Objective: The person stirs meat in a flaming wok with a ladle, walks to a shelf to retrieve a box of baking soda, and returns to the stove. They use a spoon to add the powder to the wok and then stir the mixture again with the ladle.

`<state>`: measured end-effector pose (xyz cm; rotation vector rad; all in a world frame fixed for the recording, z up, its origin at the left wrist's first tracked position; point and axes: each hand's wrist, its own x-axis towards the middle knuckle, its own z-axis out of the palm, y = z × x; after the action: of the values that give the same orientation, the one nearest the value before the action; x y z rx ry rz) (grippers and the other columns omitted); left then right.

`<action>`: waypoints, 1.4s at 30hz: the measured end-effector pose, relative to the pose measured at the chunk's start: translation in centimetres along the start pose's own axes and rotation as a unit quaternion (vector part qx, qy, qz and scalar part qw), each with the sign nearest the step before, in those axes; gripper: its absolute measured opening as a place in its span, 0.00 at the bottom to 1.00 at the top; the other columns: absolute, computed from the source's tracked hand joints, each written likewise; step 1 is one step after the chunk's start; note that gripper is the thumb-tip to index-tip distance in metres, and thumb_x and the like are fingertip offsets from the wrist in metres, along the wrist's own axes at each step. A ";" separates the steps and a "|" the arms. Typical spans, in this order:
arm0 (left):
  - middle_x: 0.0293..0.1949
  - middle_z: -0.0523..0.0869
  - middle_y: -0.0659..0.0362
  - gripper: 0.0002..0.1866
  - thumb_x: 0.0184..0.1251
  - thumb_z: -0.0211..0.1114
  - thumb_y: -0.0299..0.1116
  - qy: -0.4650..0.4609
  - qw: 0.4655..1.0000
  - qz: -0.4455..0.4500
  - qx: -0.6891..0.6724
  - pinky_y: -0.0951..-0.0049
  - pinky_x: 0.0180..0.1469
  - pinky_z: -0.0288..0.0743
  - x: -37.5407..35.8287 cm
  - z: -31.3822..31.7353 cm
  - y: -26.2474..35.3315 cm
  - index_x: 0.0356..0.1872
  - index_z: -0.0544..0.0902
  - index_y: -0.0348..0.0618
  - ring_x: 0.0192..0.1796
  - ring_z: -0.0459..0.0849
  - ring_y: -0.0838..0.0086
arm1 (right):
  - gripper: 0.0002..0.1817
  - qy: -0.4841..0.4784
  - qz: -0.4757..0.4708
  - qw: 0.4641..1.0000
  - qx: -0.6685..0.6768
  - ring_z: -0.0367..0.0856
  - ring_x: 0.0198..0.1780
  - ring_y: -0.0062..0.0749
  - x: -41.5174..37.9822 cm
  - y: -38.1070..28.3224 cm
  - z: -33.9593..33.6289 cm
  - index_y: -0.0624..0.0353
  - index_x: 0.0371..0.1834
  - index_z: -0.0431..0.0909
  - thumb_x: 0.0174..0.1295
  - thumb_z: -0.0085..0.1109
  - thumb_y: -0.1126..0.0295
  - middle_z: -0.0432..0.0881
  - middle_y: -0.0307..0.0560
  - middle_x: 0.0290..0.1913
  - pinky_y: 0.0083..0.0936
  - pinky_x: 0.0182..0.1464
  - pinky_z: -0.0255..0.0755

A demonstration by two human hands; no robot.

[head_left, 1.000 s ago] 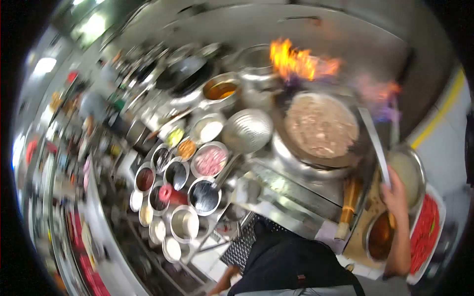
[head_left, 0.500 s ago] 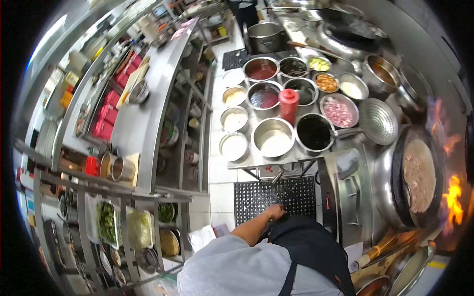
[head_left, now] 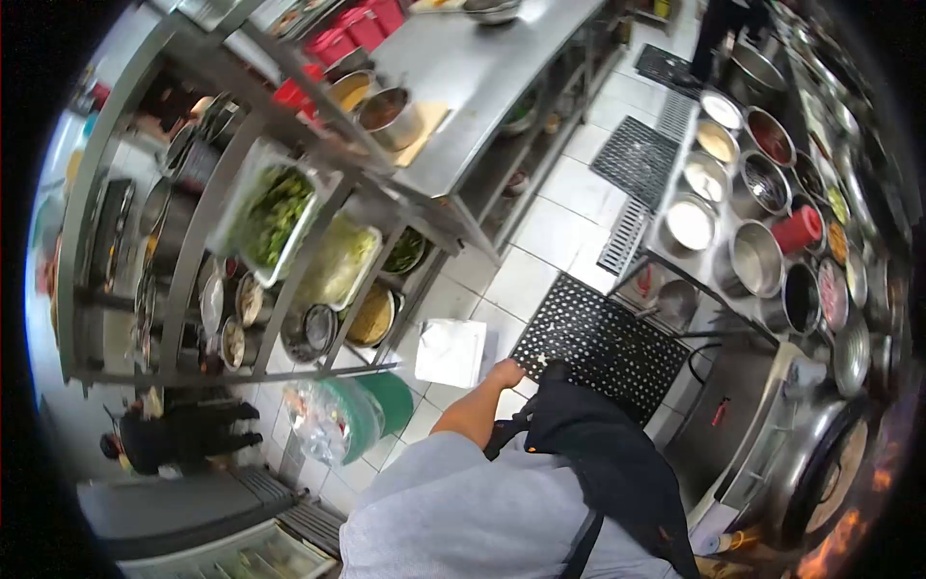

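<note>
My left hand (head_left: 505, 373) hangs low in front of my body, beside the black apron (head_left: 603, 434). It is seen from above, with its fingers mostly hidden beneath it, and I see no object in it. Past the hand lies a black perforated floor mat (head_left: 598, 343). To its left is a white square item (head_left: 450, 352), whose kind I cannot make out, with a green bin (head_left: 386, 415) lined with clear plastic nearby. My right hand is out of the picture.
On the right, a table bears several pots, a red squeeze bottle (head_left: 799, 230) and a perforated ladle (head_left: 852, 357). A wok (head_left: 820, 473) has flames (head_left: 839, 550) beside it. Left stands a metal rack (head_left: 183, 333) with a tray of greens (head_left: 275, 217). Another person (head_left: 183, 434) is at lower left.
My view has swung left, so the table of pots and the wok now sit further right. The rack looks larger, and the green bin has come into full view. My left hand stays low.
</note>
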<state>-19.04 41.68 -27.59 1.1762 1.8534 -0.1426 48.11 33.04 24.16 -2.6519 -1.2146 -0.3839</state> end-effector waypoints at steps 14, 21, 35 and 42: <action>0.54 0.86 0.34 0.25 0.68 0.58 0.45 0.102 0.979 -0.090 -0.149 0.50 0.64 0.78 -6.0 6.9 -13.2 0.46 0.88 0.29 0.58 0.86 0.43 | 0.24 -0.454 -0.374 0.791 0.167 0.85 0.50 0.39 -5.9 -24.1 13.6 0.51 0.72 0.77 0.73 0.61 0.64 0.87 0.49 0.49 0.36 0.56 0.78; 0.51 0.87 0.34 0.26 0.68 0.56 0.47 0.185 0.950 -0.129 -0.214 0.48 0.62 0.78 -11.2 11.3 -9.9 0.42 0.89 0.29 0.56 0.86 0.42 | 0.25 -0.541 -0.441 0.701 0.145 0.86 0.36 0.33 -4.2 -27.4 24.8 0.60 0.66 0.78 0.63 0.67 0.78 0.86 0.47 0.34 0.32 0.44 0.81; 0.71 0.77 0.47 0.28 0.75 0.52 0.54 -0.042 0.969 -0.177 -0.168 0.53 0.73 0.70 -17.2 18.3 -9.2 0.66 0.83 0.50 0.73 0.75 0.52 | 0.29 -0.495 -0.579 0.635 0.126 0.89 0.42 0.50 -3.8 -34.6 27.4 0.57 0.65 0.80 0.62 0.70 0.57 0.90 0.54 0.39 0.40 0.47 0.81; 0.65 0.82 0.48 0.26 0.75 0.55 0.52 0.073 0.952 -0.180 -0.238 0.55 0.71 0.72 -11.4 3.0 -6.7 0.62 0.84 0.48 0.68 0.79 0.56 | 0.31 -0.539 -0.672 0.489 0.138 0.85 0.55 0.56 -9.8 -39.1 28.5 0.55 0.72 0.73 0.72 0.58 0.50 0.86 0.59 0.52 0.46 0.57 0.78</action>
<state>-20.79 28.94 -23.22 0.5231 2.0660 0.1874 16.45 59.32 -3.04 -0.7527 -3.0163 1.4121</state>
